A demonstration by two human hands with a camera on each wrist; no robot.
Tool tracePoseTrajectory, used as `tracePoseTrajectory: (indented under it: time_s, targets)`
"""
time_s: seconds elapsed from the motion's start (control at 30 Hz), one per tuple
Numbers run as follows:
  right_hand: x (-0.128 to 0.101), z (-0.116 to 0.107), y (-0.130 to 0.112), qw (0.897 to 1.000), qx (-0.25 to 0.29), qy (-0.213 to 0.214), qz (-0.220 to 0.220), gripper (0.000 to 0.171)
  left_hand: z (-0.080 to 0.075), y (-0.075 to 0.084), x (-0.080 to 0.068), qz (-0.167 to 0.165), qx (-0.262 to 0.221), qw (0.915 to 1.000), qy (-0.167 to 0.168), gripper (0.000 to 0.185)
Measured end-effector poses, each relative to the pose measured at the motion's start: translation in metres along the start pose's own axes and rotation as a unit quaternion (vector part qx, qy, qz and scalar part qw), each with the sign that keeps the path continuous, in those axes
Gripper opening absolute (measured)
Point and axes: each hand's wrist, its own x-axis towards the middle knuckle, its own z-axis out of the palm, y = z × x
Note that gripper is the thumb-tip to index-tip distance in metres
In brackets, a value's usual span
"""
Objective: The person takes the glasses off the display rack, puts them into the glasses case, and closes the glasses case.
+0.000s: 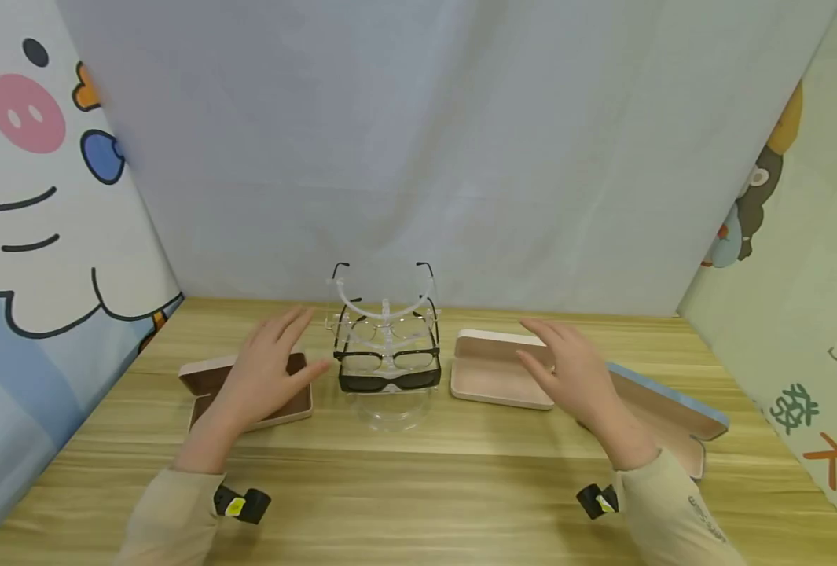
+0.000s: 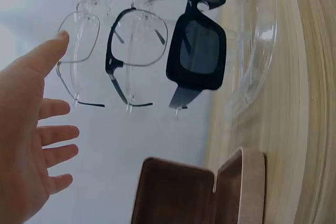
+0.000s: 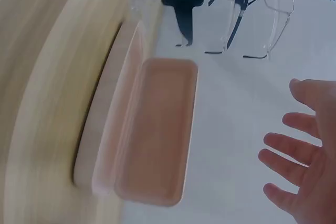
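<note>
Both hands hover spread, holding nothing: left hand (image 1: 266, 373) hides part of the brown case (image 1: 298, 401), right hand (image 1: 574, 373) partly covers the pink case (image 1: 492, 369). Between them stands the glasses stand (image 1: 387, 346) on the counter (image 1: 418, 472). Wall writing is cut off.

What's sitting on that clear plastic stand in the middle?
The clear plastic stand holds three pairs: black sunglasses lowest, black-rimmed clear glasses above, thin clear-framed glasses highest. Its upper tier is hard to make out.

A staged recording booth, not a lived-in room, is shown. A wooden table (image 1: 418, 472) is enclosed by a plain grey cloth backdrop (image 1: 418, 141) and cartoon-printed sheets (image 1: 29, 196) at both sides. Glasses are displayed on a clear stand (image 1: 387, 346) between open cases (image 1: 492, 369).
</note>
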Motion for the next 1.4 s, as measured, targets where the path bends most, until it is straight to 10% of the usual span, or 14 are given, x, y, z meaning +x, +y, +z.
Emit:
tracePoseTrajectory:
  time_s: [0.53, 1.4]
  targets:
    - [0.039, 0.022, -0.044, 0.998, 0.065, -0.009, -0.023, 0.037, 0.008, 0.024, 0.006, 0.008, -0.087, 0.984, 0.155, 0.049]
    - [0.066, 0.044, -0.079, 0.991, 0.127, 0.039, -0.016, 0.015, 0.01, 0.037, 0.015, 0.015, -0.104, 0.9713, 0.213, 0.016]
